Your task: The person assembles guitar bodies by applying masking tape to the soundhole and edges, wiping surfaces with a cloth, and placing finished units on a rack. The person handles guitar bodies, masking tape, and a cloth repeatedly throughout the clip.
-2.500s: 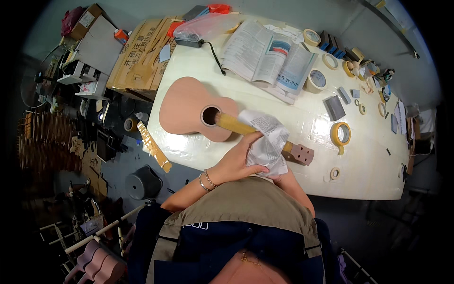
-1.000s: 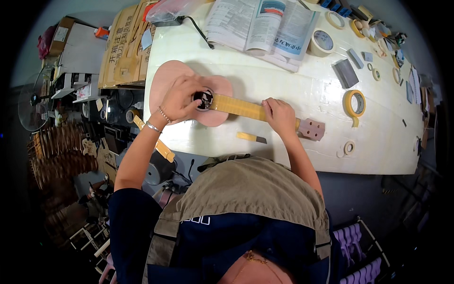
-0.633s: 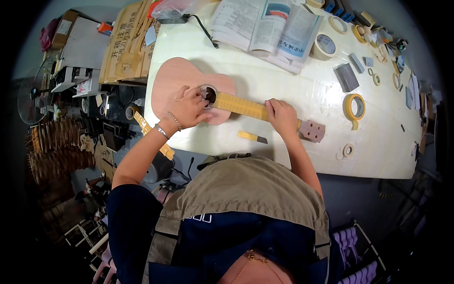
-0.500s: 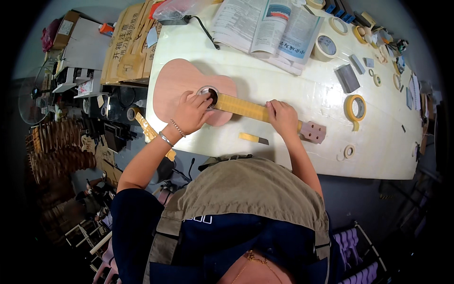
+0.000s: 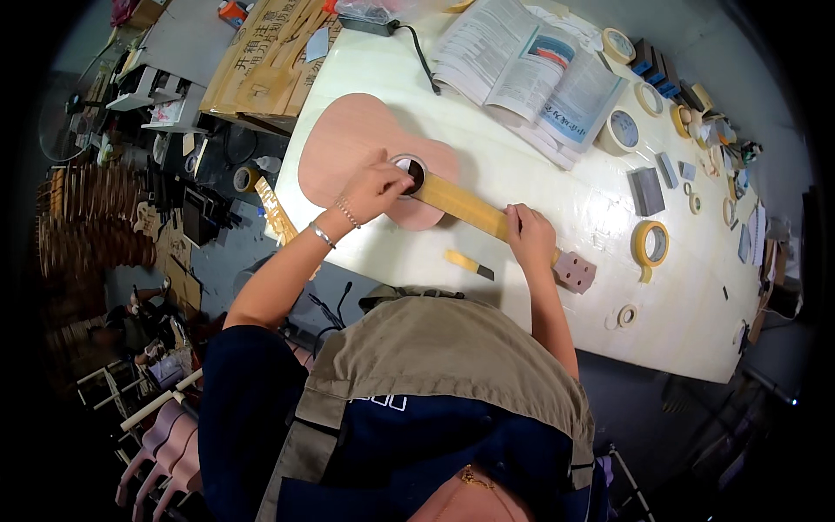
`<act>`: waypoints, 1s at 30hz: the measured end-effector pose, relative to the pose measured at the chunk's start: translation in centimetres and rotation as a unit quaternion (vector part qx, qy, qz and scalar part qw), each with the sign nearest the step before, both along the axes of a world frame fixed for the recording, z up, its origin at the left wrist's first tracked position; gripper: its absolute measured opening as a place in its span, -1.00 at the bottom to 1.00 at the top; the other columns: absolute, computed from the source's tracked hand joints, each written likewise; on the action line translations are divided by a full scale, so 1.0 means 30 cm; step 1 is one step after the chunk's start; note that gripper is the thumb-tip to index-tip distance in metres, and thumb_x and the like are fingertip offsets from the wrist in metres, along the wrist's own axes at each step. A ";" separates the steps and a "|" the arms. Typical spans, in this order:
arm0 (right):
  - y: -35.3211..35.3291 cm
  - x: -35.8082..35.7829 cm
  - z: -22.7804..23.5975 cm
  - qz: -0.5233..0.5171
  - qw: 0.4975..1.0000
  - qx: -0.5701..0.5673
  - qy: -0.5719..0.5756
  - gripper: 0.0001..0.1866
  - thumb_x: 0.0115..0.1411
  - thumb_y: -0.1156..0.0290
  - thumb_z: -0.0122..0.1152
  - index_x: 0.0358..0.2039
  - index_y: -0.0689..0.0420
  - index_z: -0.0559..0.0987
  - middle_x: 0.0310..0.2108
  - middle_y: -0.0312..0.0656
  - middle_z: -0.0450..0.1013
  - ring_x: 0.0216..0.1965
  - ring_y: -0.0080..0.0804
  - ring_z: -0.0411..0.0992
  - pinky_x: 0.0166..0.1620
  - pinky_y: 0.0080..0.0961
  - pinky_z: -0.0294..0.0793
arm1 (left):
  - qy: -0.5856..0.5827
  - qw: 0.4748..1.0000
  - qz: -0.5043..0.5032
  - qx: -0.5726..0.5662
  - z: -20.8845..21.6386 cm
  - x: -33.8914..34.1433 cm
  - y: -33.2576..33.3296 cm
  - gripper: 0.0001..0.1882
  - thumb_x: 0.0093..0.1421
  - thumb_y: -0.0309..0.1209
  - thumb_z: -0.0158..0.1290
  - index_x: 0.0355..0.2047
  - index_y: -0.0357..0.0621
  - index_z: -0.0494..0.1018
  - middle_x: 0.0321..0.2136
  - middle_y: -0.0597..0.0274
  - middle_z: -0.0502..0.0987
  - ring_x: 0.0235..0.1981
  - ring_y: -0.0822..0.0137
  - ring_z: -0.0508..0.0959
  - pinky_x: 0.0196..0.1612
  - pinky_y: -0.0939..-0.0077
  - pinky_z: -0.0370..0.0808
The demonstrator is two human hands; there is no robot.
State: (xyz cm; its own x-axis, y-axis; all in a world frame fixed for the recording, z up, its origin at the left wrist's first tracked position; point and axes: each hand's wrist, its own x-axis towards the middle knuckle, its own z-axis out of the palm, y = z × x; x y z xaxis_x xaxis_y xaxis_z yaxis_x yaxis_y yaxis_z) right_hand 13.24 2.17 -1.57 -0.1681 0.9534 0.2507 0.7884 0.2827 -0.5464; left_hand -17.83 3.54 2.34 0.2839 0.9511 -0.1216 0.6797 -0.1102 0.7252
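Note:
A small unfinished guitar (image 5: 348, 139) with a pale pink wooden body lies on the table, its headstock (image 5: 576, 271) toward the right. Yellow tape covers the fretboard along the neck (image 5: 461, 205). My left hand (image 5: 372, 186) rests over the top at the sound hole (image 5: 412, 174), fingers bent and drawn together at its edge. Whatever they pinch there, if anything, is too small to make out. Wrapped round the neck near the headstock is my right hand (image 5: 531, 237), its thumb on the taped side. A flat blade with a yellow-taped handle (image 5: 466, 262) lies in front of the neck.
Open newspapers (image 5: 539, 83) cover the far side of the white table (image 5: 522, 335). Rolls of tape (image 5: 651, 243) and grey blocks (image 5: 646, 191) lie at the right. A cardboard box (image 5: 261, 65) stands at the far left, near a black adapter with a cord (image 5: 369, 25).
The view has tilted, so the table and guitar appear turned clockwise. My left fingers are drawn closer together at the sound hole's edge. My right hand keeps its hold on the neck.

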 end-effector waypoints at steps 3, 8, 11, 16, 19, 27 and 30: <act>-0.001 -0.002 0.000 -0.004 1.000 -0.001 -0.011 -0.77 0.17 0.30 0.08 -0.57 0.13 0.49 -0.66 -0.15 0.42 -0.58 -0.18 0.40 -0.49 -0.31 0.35 | 0.092 0.976 0.105 0.166 0.059 0.029 -0.036 -0.92 0.05 -0.42 0.09 -0.46 -0.13 0.55 -0.06 0.27 0.43 0.06 0.16 0.32 0.27 -0.01 -0.14; -0.002 -0.003 0.007 -0.004 1.000 -0.004 -0.017 -0.77 0.18 0.30 0.07 -0.56 0.13 0.50 -0.66 -0.14 0.41 -0.59 -0.18 0.39 -0.50 -0.31 0.35 | 0.295 0.912 -0.083 0.274 0.066 0.077 0.000 -0.93 -0.10 -0.45 0.09 -0.55 -0.04 0.55 0.26 0.32 0.10 0.30 0.20 0.00 0.29 0.03 -0.16; 0.000 -0.004 0.009 -0.004 1.000 -0.012 -0.015 -0.77 0.18 0.30 0.07 -0.55 0.14 0.50 -0.67 -0.14 0.40 -0.59 -0.18 0.39 -0.50 -0.30 0.35 | 0.407 0.862 -0.162 0.254 0.085 0.097 0.080 -0.94 -0.12 -0.44 0.07 -0.59 -0.03 0.54 0.30 0.36 0.01 0.34 0.21 -0.07 0.29 0.01 -0.18; -0.001 -0.004 0.011 -0.007 1.000 -0.009 -0.014 -0.77 0.17 0.30 0.08 -0.56 0.14 0.50 -0.67 -0.15 0.40 -0.59 -0.19 0.39 -0.49 -0.31 0.36 | 0.414 0.788 -0.320 0.326 0.067 0.074 0.162 -0.94 -0.08 -0.43 0.08 -0.55 -0.01 0.54 0.20 0.35 0.18 0.31 0.21 -0.02 0.30 0.02 -0.17; 0.001 -0.005 0.011 -0.008 1.000 0.005 -0.012 -0.77 0.16 0.31 0.08 -0.57 0.14 0.50 -0.68 -0.15 0.40 -0.59 -0.20 0.39 -0.48 -0.32 0.36 | 0.215 0.898 -0.265 0.279 0.064 0.019 0.138 -0.92 -0.09 -0.43 0.12 -0.51 0.01 0.54 0.05 0.34 0.32 0.20 0.22 0.14 0.27 0.04 -0.12; -0.003 -0.005 0.022 -0.014 1.000 0.002 -0.017 -0.77 0.14 0.33 0.11 -0.60 0.15 0.48 -0.69 -0.15 0.39 -0.60 -0.21 0.38 -0.49 -0.31 0.34 | 0.112 0.970 -0.041 0.211 0.011 0.010 0.078 -0.83 -0.02 -0.42 0.15 -0.36 0.06 0.50 -0.34 0.46 0.48 -0.16 0.31 0.40 0.03 0.14 0.07; -0.004 -0.003 0.017 -0.013 1.000 0.011 -0.017 -0.77 0.14 0.33 0.11 -0.61 0.15 0.47 -0.69 -0.15 0.39 -0.60 -0.21 0.38 -0.50 -0.31 0.34 | 0.159 0.952 -0.142 0.221 0.045 -0.041 0.032 -0.78 0.09 -0.24 0.04 -0.26 0.02 0.48 -0.21 0.39 0.46 -0.10 0.26 0.36 0.01 0.13 0.06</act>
State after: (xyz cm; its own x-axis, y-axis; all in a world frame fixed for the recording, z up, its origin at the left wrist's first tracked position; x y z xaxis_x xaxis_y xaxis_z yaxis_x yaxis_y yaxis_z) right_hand 13.15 2.06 -1.06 -0.1514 0.9520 0.2660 0.8133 0.2729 -0.5139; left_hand -19.06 4.51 3.69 0.5532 0.8195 0.1495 0.7540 -0.5689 0.3284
